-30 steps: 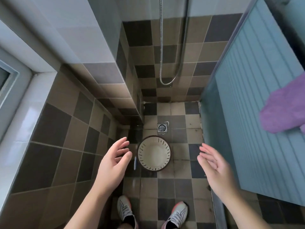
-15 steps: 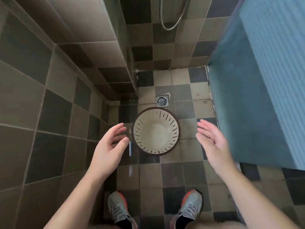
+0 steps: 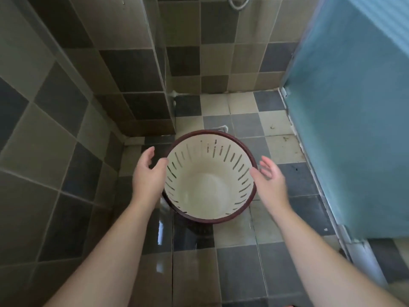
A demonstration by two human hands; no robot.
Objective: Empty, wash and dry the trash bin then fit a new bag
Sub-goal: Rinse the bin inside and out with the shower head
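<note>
Bin [image 3: 210, 191] stands upright, nothing inside, between 2 hands.

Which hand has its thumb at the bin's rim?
The left hand: its thumb overlaps the bin's dark rim. The right hand hovers just outside it.

Dim, even light; soft image.
Pale glare streaks on the wet floor [image 3: 162, 234]; right hand [image 3: 269, 181] motion-blurred; wide-angle bending of tile lines at the edges; faint shadows only.
</note>
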